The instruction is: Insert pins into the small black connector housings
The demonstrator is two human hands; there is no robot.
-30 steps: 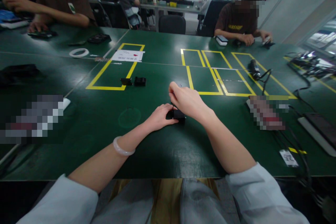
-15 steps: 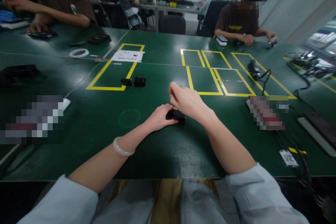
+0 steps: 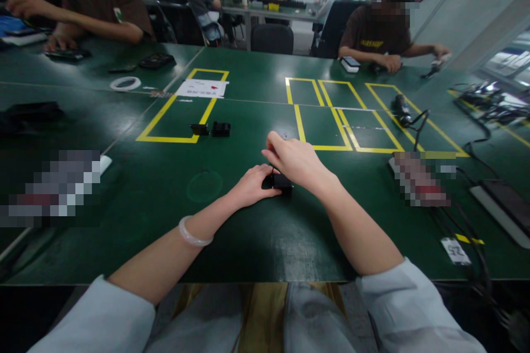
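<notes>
A small black block-like part [image 3: 282, 182] lies on the green table in front of me. My left hand [image 3: 255, 183] is closed around its left end, thumb along the near side and fingers at the far side. Above it, my right hand [image 3: 295, 159] is curled in a pinch. A thin dark shaft [image 3: 272, 169] runs down from the right fingers to the part; its upper end is hidden in that hand, so its exact kind does not show. Farther off, two small black parts, one upright piece [image 3: 199, 129] and one blocky piece [image 3: 221, 128], stand beside yellow tape.
Yellow tape outlines [image 3: 327, 147] mark the table [image 3: 248, 242]. A paper sheet [image 3: 202, 88] and a white tape roll [image 3: 125, 84] lie at back left. Blurred-out devices flank me; cables [image 3: 472, 220] run along the right. Co-workers sit across the table.
My right hand has turned slightly, its fingers shifting over the black part. My left hand and the part stay put. A co-worker's hand at the far right has moved outward.
</notes>
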